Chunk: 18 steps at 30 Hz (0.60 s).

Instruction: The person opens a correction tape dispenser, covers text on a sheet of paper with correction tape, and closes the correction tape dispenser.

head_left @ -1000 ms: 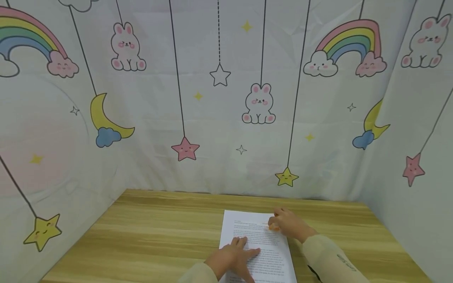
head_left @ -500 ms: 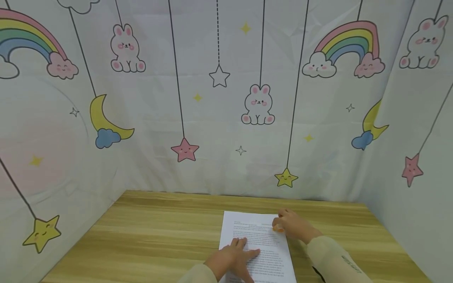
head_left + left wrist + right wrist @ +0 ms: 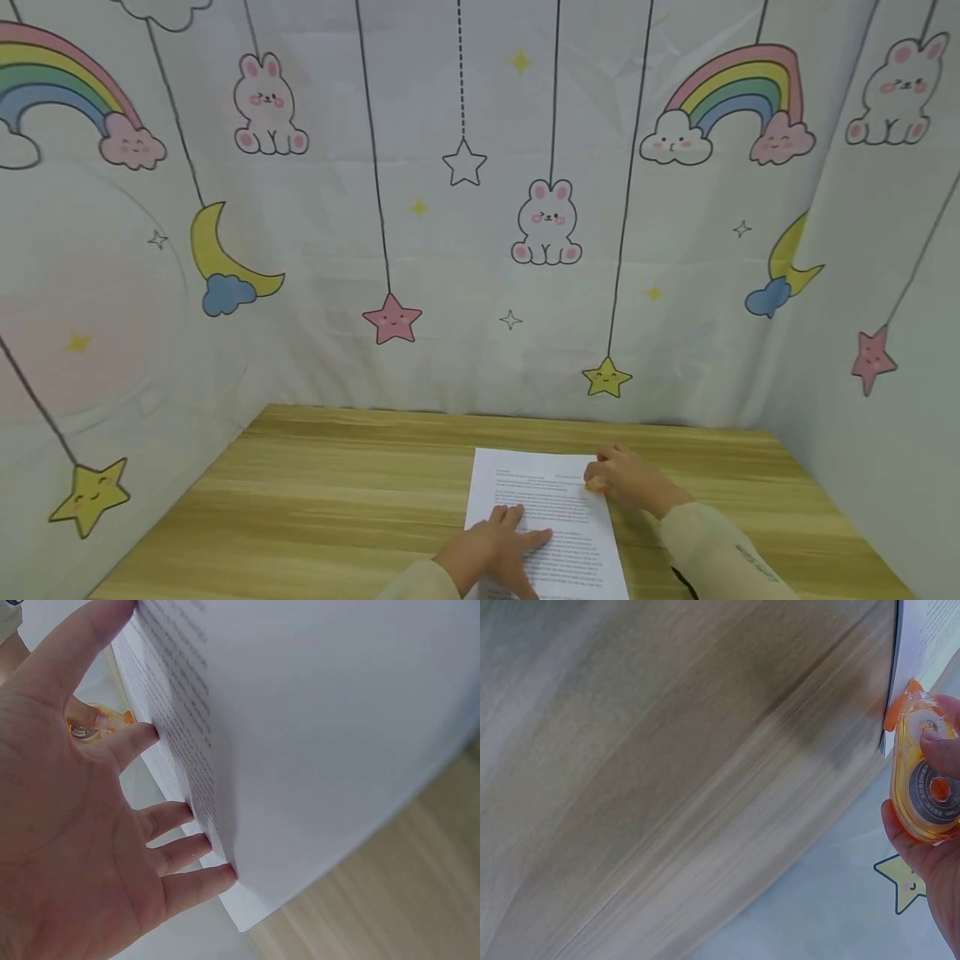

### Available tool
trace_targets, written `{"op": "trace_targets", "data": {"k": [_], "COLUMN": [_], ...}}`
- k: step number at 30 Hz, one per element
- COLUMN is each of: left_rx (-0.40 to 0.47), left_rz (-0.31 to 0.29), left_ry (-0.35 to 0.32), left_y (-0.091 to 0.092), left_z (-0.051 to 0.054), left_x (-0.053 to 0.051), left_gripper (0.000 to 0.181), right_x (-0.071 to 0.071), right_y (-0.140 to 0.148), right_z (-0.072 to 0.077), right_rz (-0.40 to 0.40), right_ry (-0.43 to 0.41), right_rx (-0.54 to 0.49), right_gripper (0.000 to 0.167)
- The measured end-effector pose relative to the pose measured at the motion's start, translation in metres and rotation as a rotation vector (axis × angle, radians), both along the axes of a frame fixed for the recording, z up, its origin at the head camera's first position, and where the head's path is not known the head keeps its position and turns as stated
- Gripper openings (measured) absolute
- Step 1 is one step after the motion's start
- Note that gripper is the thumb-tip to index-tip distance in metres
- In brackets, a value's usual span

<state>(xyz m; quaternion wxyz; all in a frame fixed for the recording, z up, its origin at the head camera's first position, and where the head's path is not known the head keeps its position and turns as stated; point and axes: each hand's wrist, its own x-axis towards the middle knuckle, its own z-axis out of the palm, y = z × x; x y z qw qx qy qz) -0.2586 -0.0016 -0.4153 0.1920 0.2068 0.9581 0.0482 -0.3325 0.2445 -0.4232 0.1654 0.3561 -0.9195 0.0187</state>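
Note:
A printed white sheet [image 3: 551, 508] lies on the wooden table. The left hand [image 3: 504, 546] rests on its lower left part with fingers spread; in the left wrist view the fingertips of this hand [image 3: 97, 802] press on the paper. The right hand [image 3: 626, 477] pinches an orange, see-through tape dispenser [image 3: 596, 484] at the sheet's upper right edge. In the right wrist view, thumb and fingers of the right hand [image 3: 937, 859] grip the dispenser [image 3: 924, 776], its orange tip touching or very near the paper's edge [image 3: 909, 664]; contact cannot be told.
The wood-grain table [image 3: 322, 492] extends on both sides of the sheet. Behind and beside it hang white cloth walls [image 3: 465, 367] printed with rabbits, stars, moons and rainbows. A dark strip shows under the right sleeve [image 3: 720, 546].
The right hand has moved a little to the right with the dispenser, from over the printed lines to the sheet's right edge. The left hand has stayed in place.

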Motion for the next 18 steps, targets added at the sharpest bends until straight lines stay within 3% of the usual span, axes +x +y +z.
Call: {"op": "trace_targets", "data": {"k": [10, 13, 16, 18], "left_rx": [-0.003, -0.006, -0.001, 0.006], "left_rz": [-0.012, -0.009, -0.012, -0.022], "left_ry": [0.006, 0.01, 0.019, 0.034], "left_y": [0.0, 0.0, 0.0, -0.001], "left_z": [0.0, 0.0, -0.002, -0.002], "left_x": [0.0, 0.001, 0.0, 0.0], "left_gripper": [0.079, 0.078, 0.077, 0.077], "right_x": [0.001, 0.0, -0.002, -0.004], "right_y": [0.003, 0.006, 0.01, 0.013], "right_z": [-0.003, 0.0, 0.007, 0.013], "right_rz": [-0.033, -0.026, -0.027, -0.064], "right_ry": [-0.032, -0.12, -0.3, -0.375], "right_rx": [-0.042, -0.098, -0.247, -0.328], "right_gripper": [0.017, 0.022, 0.03, 0.033]}}
